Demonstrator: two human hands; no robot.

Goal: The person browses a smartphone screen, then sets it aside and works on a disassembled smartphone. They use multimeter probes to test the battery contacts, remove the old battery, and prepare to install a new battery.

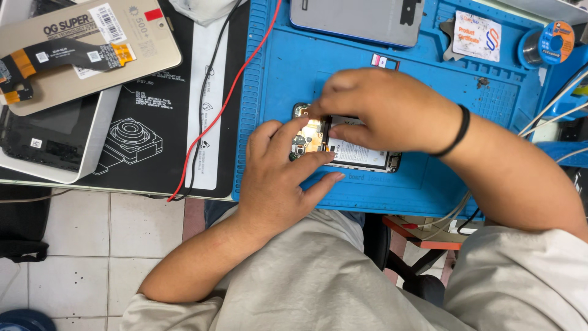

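An opened phone lies on a blue work mat, its circuit board and white-labelled battery exposed. My left hand grips the phone's left end, thumb and fingers wrapped around its edges. My right hand, with a black band on the wrist, covers the top of the phone, fingertips pressing at the board near the upper left corner. Whether it pinches a small part is hidden by the fingers.
A grey phone back panel lies at the mat's far edge, a solder spool at the far right. Left of the mat are a black mat, red and black wires, and a screen module with a flex cable.
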